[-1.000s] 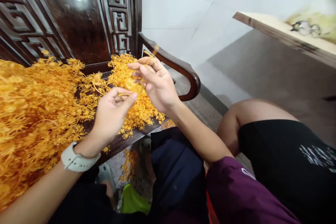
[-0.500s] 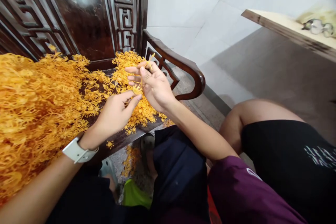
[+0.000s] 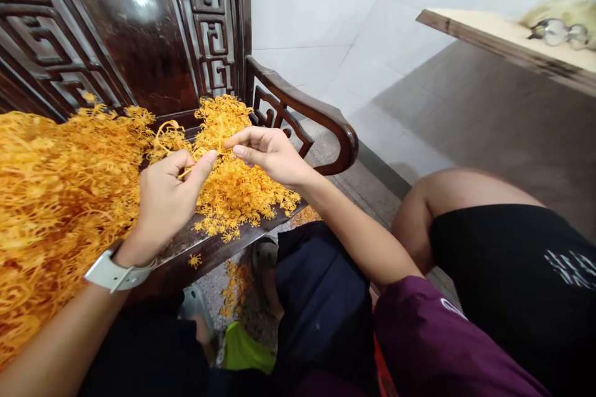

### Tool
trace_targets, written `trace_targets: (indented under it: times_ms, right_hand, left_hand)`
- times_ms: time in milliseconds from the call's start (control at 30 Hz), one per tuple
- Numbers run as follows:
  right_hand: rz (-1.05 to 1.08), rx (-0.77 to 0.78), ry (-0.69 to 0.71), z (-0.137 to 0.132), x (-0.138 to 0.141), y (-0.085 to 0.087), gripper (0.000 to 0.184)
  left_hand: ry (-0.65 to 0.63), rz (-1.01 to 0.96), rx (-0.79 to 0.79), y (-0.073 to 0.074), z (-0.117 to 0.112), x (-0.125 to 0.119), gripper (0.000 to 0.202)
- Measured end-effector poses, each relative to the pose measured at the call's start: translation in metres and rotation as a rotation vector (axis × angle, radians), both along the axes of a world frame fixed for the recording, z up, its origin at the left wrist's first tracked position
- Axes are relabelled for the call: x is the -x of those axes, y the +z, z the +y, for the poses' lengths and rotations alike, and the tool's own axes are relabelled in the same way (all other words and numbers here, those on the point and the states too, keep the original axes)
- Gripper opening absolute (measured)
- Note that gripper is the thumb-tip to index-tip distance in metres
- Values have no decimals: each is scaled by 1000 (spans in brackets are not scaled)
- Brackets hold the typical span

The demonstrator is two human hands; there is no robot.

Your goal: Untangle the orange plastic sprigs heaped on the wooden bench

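My left hand (image 3: 170, 195), with a pale watch strap on its wrist, pinches an orange-yellow stringy plastic piece (image 3: 199, 154) between thumb and forefinger. A loop of it arches up behind the knuckles. My right hand (image 3: 275, 155) meets it from the other side, thumb and forefinger closed at the piece's upright prong; the exact contact is too small to see. Below both hands spreads a heap of small spiky orange pieces (image 3: 242, 195) on the dark wooden bench (image 3: 174, 245). A larger pile of tangled, stringy orange pieces (image 3: 60, 198) fills the left side.
A curved wooden armrest (image 3: 342, 142) bounds the bench on the right, and a carved backrest (image 3: 153, 62) rises behind. Orange bits (image 3: 233, 288) lie on the floor beside a green object (image 3: 246, 350). Another person's knee (image 3: 419, 211) is at right, below a board (image 3: 488, 34) holding glasses.
Both hands have shifted left, my left hand rising slightly. My right hand has turned, its fingers lowered from above to the piece at the left fingertips.
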State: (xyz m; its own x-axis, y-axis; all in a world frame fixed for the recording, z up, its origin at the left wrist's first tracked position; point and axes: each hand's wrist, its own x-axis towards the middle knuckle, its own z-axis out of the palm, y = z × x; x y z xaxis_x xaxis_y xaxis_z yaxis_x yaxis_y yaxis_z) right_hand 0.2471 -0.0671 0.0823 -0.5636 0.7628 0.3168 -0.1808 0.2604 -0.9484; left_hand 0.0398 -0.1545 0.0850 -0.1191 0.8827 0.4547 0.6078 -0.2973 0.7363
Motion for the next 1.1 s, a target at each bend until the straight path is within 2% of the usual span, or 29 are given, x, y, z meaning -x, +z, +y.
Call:
trace_targets:
  times_ms: [200,300,400,467,567,667,767,867,933,1000,1100]
  right_hand:
    - [-88,-203,-92,8,-6,7,39]
    - [-52,-131,-209,17,-23,16,38]
    - [108,10,-436,28,-50,24,35]
    - [207,91,-495,30,-60,25,29]
    - [206,202,-320,13,-48,20,23]
    - [99,214,-145,-13,-19,16,22]
    - [-54,-10,-85,-27,-1,14,28]
    - [-220,-330,-3,-26,2,6,39]
    - [-250,-418,39,-23,1,2,40]
    - [-189,-362,31,-25,1,1,44]
    - [-10,-63,-26,-37,4,9,50]
  left_hand:
    - [-25,123,-11,-1,-8,-6,60]
    - [-3,111,-31,-2,-15,-3,60]
    - [79,10,-47,-1,-17,17,60]
    - [90,-21,-58,-4,-15,32,52]
    - [13,76,-57,-12,-10,43,27]
    - [-95,191,-36,-18,-9,35,29]
    - [-197,180,34,-18,-10,22,38]
    - [-249,179,76,-14,-14,12,29]
    - [-266,184,86,-13,-18,8,23]
    - [-256,152,105,-14,-21,6,21]
    - [-209,63,142,-14,-23,4,26]
